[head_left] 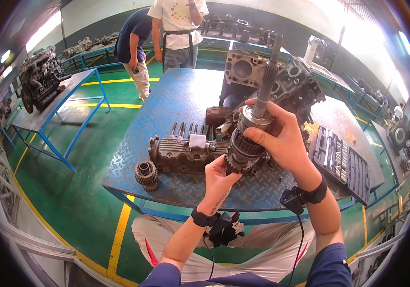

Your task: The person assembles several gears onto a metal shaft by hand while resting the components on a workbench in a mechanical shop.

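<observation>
A splined steel gear shaft [267, 79] stands upright, slightly tilted, between my hands above the table. My right hand [281, 134] is wrapped round the collar near the middle of the shaft, its thumb across the front. Lower down, my left hand [220, 176] grips the toothed gears at the shaft's bottom end; some of its fingers are hidden behind them. Behind my hands lies a ribbed metal engine cover [181, 149] with several upright studs beyond it. A separate stack of gears [146, 176] sits at the table's near left corner.
The blue checker-plate table [176, 98] carries an engine block [245, 67] at the back and an open socket tool case [341, 162] at right. Another engine [40, 79] stands on a bench at far left. Two people [178, 40] stand beyond the table.
</observation>
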A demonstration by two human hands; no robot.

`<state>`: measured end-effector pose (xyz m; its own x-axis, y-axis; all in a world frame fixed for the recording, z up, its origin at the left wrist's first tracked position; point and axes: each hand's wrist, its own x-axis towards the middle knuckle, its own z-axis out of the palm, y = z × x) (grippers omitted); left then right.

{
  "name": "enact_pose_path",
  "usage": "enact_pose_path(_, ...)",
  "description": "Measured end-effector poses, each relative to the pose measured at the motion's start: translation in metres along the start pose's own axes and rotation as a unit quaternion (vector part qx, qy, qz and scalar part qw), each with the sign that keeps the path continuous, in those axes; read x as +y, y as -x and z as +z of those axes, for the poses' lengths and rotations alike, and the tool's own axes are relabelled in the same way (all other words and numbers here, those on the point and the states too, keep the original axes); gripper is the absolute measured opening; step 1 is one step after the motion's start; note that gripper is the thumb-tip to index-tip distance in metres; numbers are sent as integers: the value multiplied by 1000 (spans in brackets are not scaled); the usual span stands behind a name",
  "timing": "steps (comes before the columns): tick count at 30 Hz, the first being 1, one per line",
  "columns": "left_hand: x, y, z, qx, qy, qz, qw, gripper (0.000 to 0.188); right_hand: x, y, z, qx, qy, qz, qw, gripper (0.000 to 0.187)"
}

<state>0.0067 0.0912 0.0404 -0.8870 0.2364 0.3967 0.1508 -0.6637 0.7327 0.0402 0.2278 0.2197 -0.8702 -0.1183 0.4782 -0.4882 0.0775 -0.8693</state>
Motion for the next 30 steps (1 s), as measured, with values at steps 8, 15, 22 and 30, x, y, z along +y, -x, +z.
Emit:
enact_pose_path(8, 0, 1, -1, 11, -3, 6, 1000, 38, -7, -1, 2, -22, 7, 18, 1000, 56)
enact_pose_path(15, -3, 4, -9, 15, -17, 8, 1000, 38, -5, 0, 2, -30, 16, 14, 999, 60)
enact_pose_path(22, -7, 3, 0, -3, -3, 1, 1000, 37, -12, 5, 0, 7, 11, 13, 1000, 41)
enact_pose_path(30, -18, 8, -29, 51, -51, 14, 997, 45, 13, 10, 1, 31, 110, -75, 991, 53)
